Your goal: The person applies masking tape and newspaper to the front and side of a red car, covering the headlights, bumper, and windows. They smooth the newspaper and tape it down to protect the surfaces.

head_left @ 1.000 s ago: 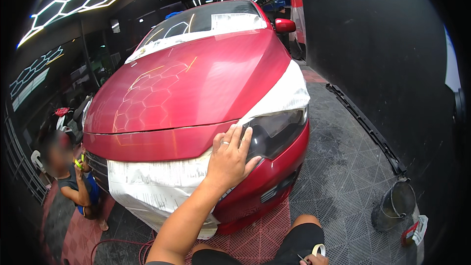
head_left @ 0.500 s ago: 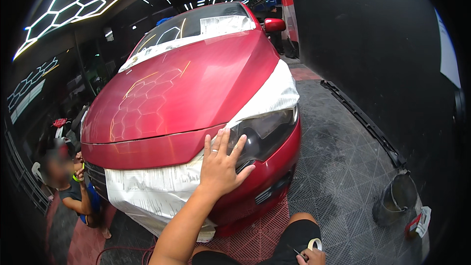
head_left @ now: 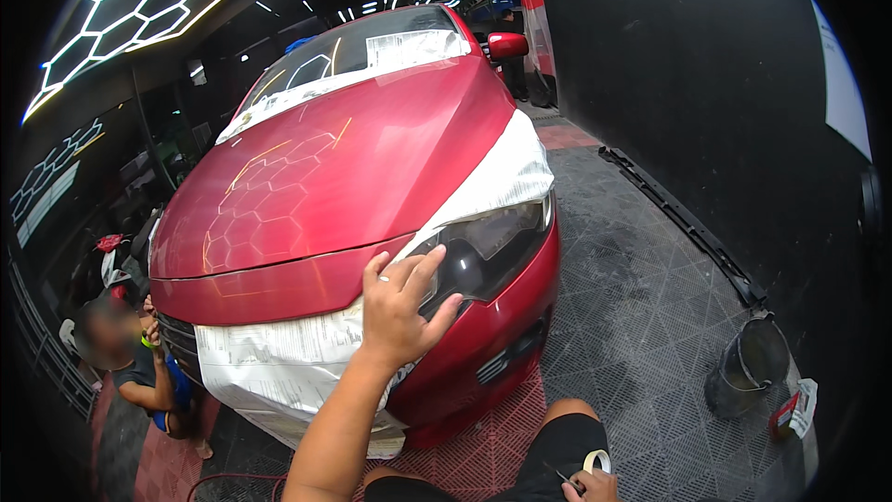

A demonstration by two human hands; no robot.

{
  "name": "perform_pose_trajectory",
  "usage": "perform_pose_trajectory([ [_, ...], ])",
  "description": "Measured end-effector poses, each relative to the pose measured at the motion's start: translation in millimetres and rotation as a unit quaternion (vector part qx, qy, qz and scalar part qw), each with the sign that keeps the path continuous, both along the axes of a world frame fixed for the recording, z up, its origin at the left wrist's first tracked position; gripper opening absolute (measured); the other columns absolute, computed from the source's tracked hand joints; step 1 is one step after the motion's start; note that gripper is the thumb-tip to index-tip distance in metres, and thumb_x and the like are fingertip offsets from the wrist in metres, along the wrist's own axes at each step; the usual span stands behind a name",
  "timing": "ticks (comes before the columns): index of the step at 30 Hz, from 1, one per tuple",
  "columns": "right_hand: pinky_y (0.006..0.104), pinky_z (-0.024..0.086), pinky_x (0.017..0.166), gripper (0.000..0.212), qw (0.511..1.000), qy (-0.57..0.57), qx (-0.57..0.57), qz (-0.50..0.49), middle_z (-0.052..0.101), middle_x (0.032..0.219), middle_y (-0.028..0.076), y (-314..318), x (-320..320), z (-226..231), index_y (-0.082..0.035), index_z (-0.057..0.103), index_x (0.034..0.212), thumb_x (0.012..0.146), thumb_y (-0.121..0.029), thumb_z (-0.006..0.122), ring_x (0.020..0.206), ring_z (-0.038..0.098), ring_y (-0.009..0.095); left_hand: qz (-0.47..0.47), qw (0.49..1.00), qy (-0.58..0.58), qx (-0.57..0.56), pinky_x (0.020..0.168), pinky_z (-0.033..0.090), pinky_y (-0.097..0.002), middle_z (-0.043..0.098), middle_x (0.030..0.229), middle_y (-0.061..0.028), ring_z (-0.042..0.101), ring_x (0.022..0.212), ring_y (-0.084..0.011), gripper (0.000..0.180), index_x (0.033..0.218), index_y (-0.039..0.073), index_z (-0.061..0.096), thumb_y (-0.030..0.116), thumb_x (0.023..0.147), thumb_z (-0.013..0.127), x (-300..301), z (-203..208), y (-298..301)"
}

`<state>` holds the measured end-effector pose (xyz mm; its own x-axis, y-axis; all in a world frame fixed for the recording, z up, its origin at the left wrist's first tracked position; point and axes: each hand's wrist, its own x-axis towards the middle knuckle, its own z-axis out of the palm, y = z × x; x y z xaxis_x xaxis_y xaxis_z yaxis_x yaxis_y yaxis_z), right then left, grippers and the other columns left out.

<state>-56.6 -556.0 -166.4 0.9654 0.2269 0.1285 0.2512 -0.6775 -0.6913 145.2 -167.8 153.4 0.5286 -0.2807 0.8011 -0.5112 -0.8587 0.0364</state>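
My left hand [head_left: 400, 310] is at the inner edge of the red car's dark headlight [head_left: 488, 256]. Its fingers are apart and slightly bent, holding nothing; whether the fingertips touch the car I cannot tell. Low in the view, by my knee, my right hand [head_left: 595, 485] is closed around a roll of cream masking tape [head_left: 602, 457]. A thin dark pointed tool sticks out of the same hand, its kind too small to make out. White printed paper covers the grille area [head_left: 279, 363], and more masking [head_left: 502, 172] lies along the fender above the headlight.
A person [head_left: 153, 372] crouches at the car's far front corner. On the right stand a black bucket [head_left: 748, 363] and a red and white item [head_left: 794, 409]. A long black trim strip [head_left: 683, 223] lies along the dark wall. A red hose [head_left: 237, 478] runs across the floor tiles.
My left hand has shifted slightly left, and its fingers have gone from stretched flat to bent. My right hand still holds the tape roll. The view has turned slightly.
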Motion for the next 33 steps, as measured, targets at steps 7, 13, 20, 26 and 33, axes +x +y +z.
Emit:
perform_pose_trajectory([
  [7, 0.0549, 0.055, 0.071, 0.024, 0.999, -0.023, 0.011, -0.022, 0.075, 0.085, 0.019, -6, -11, 3, -0.009, 0.076, 0.092, 0.1, -0.032, 0.075, 0.076, 0.071, 0.044, 0.255, 0.966, -0.029, -0.027, 0.123, 0.036, -0.0608, 0.074, 0.138, -0.0151, 0.066, 0.133, -0.0353, 0.05, 0.142, 0.01, 0.073, 0.042, 0.104, 0.072, 22, 43, 74],
  [13, 0.0549, 0.055, 0.071, 0.024, 0.999, -0.02, 0.002, -0.027, 0.074, 0.084, 0.019, -9, -8, 1, -0.01, 0.075, 0.092, 0.101, -0.033, 0.074, 0.076, 0.071, 0.043, 0.354, 0.933, 0.068, -0.001, 0.132, 0.017, -0.0724, 0.06, 0.165, -0.0167, 0.053, 0.155, -0.036, 0.062, 0.155, 0.014, 0.067, 0.056, 0.111, 0.058, 23, 38, 90],
  [20, 0.0532, 0.054, 0.068, 0.019, 0.999, -0.031, -0.013, -0.018, 0.072, 0.082, 0.018, -6, -4, 2, -0.011, 0.074, 0.095, 0.101, -0.029, 0.075, 0.074, 0.07, 0.043, 0.342, 0.937, 0.049, 0.045, 0.131, 0.018, -0.0732, 0.059, 0.165, -0.0148, 0.052, 0.156, -0.0353, 0.058, 0.155, 0.014, 0.066, 0.052, 0.111, 0.057, 14, 30, 100],
  [26, 0.0539, 0.054, 0.068, 0.021, 0.999, -0.013, -0.036, -0.019, 0.072, 0.082, 0.02, -6, -10, -3, -0.011, 0.074, 0.096, 0.1, -0.031, 0.076, 0.075, 0.07, 0.043, 0.237, 0.964, -0.011, 0.117, 0.131, 0.017, -0.0741, 0.056, 0.166, -0.0173, 0.045, 0.159, -0.0382, 0.069, 0.158, 0.011, 0.063, 0.055, 0.104, 0.067, -14, -27, 44],
  [33, 0.0569, 0.058, 0.08, 0.022, 0.992, 0.04, -0.119, -0.019, 0.078, 0.097, 0.021, 24, -22, 23, -0.013, 0.08, 0.104, 0.097, -0.033, 0.077, 0.091, 0.074, 0.047, 0.084, 0.993, 0.071, 0.044, 0.128, 0.023, -0.0764, 0.054, 0.161, -0.0275, 0.041, 0.16, -0.0456, 0.076, 0.155, 0.008, 0.061, 0.053, 0.095, 0.076, -37, -55, -9],
])
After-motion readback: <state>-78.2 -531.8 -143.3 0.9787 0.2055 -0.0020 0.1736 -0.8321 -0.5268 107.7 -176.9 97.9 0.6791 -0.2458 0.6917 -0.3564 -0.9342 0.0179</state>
